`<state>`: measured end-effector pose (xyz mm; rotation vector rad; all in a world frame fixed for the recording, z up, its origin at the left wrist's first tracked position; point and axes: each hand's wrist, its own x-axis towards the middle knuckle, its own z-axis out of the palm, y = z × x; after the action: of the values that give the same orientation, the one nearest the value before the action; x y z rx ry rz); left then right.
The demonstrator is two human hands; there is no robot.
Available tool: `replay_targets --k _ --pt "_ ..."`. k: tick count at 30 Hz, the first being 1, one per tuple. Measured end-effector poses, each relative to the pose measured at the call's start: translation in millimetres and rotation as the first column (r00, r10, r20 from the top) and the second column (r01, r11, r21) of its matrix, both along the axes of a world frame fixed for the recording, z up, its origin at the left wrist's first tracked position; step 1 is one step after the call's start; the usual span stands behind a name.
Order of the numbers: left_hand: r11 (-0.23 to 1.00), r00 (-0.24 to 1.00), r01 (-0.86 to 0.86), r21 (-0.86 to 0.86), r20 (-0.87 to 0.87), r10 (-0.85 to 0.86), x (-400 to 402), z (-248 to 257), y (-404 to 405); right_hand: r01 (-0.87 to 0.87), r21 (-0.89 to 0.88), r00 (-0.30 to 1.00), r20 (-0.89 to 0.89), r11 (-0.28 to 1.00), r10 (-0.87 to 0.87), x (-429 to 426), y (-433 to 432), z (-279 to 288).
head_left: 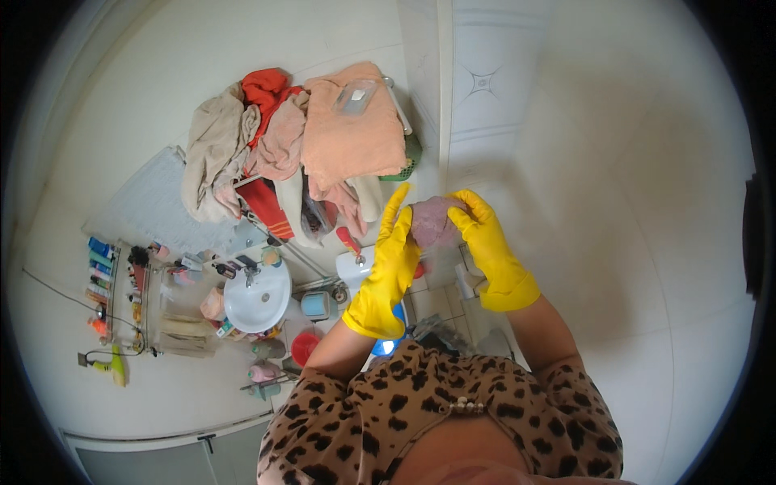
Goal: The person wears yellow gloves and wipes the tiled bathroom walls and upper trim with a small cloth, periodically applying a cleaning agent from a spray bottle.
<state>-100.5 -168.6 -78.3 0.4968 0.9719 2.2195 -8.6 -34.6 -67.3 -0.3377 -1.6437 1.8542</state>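
A crumpled mauve cloth (434, 223) is held up between my two hands, both in yellow rubber gloves. My left hand (393, 264) grips its left side, with a finger pointing up past the cloth and the thumb against it. On the other side, the thumb and fingers of my right hand (490, 242) pinch the cloth's right edge. Below and behind my left forearm, part of a white toilet (354, 267) shows, with a red-handled item (348, 239) on top.
Towels (354, 136) hang heaped on a wall rack, a clear plastic box (356, 97) on top. To the left are a white washbasin (257, 297), shelves of bottles (102, 273) and a green hair dryer (112, 365). A red bucket (305, 347) stands on the floor. Tiled wall (606, 212) rises at right.
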Motion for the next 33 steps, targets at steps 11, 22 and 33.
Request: replay_targets --k 11,22,33 --pt "0.980 0.974 0.194 0.045 0.109 -0.198 -10.3 -19.2 31.9 0.117 0.179 0.990 -0.105 0.977 -0.099 -19.5 27.8 -9.9" --pt "0.928 0.931 0.366 0.070 -0.041 -0.363 -52.4 19.6 113.5 0.415 0.777 0.869 -0.183 0.474 -0.460 34.4 56.9 57.7" --pt "0.648 0.128 -0.450 0.615 -0.674 0.728 -204.2 383.9 222.2 -0.132 0.745 0.295 -0.600 -0.654 -0.744 274.5 91.3 198.2"
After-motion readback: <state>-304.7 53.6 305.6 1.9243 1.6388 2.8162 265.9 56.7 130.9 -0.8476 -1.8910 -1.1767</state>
